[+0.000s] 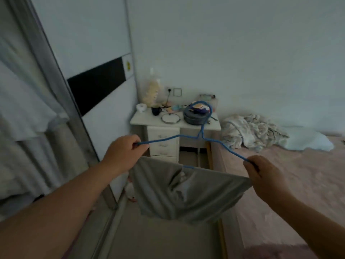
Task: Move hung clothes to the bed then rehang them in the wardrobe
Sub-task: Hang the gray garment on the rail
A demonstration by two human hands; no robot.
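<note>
Hanger [186, 136] held level | left hand [123, 153] and right hand [261, 174] each pinch one end | grey garment [186, 193] draped over the bar; keep it taut, level.

Both ends of the blue hanger [190, 136] are enclosed by the left hand [122, 153] and right hand [265, 177]. The grey garment [179, 191] covers most of the hanger's lower bar. The hanging clothes [22, 109] are blurred and cut by the left picture edge. The bed [280, 174] is cut by the right and bottom edges. Small items at the table's [149, 119] back edge are too blurred to identify.
</note>
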